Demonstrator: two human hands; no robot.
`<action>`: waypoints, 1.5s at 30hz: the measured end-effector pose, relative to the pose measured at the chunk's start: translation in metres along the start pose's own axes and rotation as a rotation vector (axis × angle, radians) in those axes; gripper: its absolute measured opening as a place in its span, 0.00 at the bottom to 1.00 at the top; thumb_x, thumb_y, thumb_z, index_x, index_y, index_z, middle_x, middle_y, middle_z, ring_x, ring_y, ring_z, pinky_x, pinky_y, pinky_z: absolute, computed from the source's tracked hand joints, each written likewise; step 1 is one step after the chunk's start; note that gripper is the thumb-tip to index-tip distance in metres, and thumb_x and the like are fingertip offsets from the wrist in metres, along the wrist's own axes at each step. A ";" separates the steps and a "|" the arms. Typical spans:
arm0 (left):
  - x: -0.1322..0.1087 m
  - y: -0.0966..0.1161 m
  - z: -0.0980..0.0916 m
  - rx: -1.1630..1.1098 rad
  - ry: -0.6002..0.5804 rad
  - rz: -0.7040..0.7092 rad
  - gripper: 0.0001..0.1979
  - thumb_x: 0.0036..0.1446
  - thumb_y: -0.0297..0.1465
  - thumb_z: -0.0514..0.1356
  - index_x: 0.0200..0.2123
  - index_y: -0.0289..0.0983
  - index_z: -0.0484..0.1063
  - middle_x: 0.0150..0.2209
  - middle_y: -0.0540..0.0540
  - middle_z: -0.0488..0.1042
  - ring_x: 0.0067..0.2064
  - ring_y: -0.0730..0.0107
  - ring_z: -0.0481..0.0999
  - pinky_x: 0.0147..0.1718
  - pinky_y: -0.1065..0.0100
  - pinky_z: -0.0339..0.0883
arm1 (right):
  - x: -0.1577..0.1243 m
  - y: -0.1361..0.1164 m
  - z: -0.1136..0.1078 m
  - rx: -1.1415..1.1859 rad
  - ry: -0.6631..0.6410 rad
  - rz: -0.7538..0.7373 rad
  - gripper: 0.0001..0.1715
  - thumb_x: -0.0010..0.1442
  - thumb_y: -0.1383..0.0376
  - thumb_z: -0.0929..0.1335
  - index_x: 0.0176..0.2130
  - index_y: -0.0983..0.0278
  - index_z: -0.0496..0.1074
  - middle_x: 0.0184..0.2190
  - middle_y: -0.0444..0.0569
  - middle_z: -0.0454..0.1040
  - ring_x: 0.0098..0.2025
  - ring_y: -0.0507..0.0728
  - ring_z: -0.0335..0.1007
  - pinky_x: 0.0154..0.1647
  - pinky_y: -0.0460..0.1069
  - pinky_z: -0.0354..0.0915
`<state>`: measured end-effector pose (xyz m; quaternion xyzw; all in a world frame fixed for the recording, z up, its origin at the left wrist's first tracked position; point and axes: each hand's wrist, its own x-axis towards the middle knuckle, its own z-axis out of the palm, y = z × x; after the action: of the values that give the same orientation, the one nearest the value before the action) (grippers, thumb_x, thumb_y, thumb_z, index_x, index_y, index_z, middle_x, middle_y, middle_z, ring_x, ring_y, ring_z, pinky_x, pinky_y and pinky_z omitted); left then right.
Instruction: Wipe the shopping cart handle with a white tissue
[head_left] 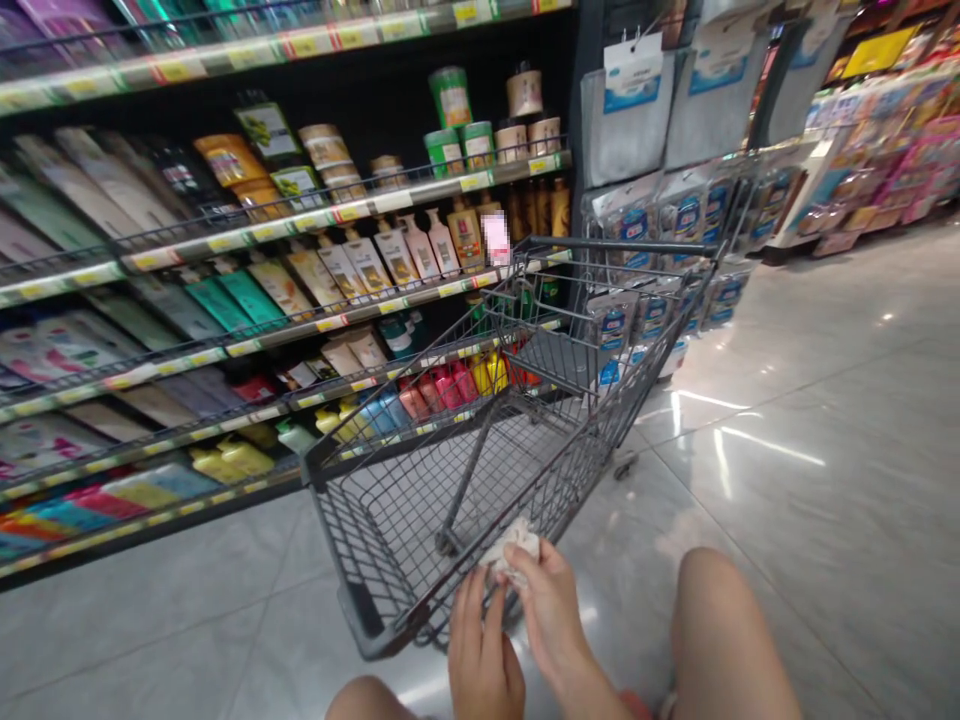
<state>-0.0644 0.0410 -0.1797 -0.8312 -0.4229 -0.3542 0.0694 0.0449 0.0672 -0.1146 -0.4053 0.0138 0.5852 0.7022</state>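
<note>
In front of me my right hand (pixel 553 605) pinches a crumpled white cloth or tissue (pixel 517 542) between thumb and fingers. It is against the near side rail of a dark metal shopping cart (pixel 358 590). Just left of it is my left hand (pixel 484 640), fingers stretched forward, their tips at the cloth's lower left edge. Whether those tips press on the cloth or on the rail is hard to see. The wire basket shows no goods in it, and its handle (pixel 622 246) is at the far end.
Shelves (pixel 255 348) of bottles and tubs run along the left and behind the cart. Packaged goods (pixel 634 225) hang on a rack at the shelf's end. Shiny grey tile floor (pixel 825 420) extends right. My bare knees (pixel 720 620) flank my hands.
</note>
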 end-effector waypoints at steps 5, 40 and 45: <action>0.005 0.002 0.003 0.151 -0.024 0.039 0.24 0.53 0.19 0.51 0.54 0.35 0.65 0.56 0.33 0.63 0.59 0.51 0.62 0.50 0.50 0.66 | 0.014 0.014 -0.013 -0.165 0.045 -0.142 0.14 0.40 0.60 0.74 0.25 0.66 0.70 0.19 0.42 0.70 0.22 0.49 0.62 0.24 0.44 0.61; 0.011 0.006 0.038 0.536 -0.143 -0.124 0.18 0.56 0.26 0.52 0.50 0.27 0.67 0.44 0.33 0.70 0.45 0.54 0.70 0.46 0.52 0.63 | 0.117 0.072 -0.110 0.054 0.348 0.012 0.20 0.29 0.66 0.68 0.29 0.62 0.72 0.27 0.45 0.76 0.29 0.55 0.71 0.31 0.48 0.68; 0.008 0.002 0.037 0.472 -0.136 -0.130 0.19 0.56 0.25 0.51 0.51 0.28 0.67 0.45 0.33 0.70 0.46 0.55 0.69 0.47 0.53 0.63 | 0.112 0.070 -0.119 0.002 0.201 -0.037 0.33 0.25 0.69 0.73 0.38 0.62 0.74 0.32 0.46 0.78 0.36 0.57 0.72 0.36 0.49 0.67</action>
<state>-0.0404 0.0606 -0.2019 -0.7851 -0.5499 -0.1928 0.2100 0.0760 0.0876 -0.2879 -0.4614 0.0771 0.5288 0.7082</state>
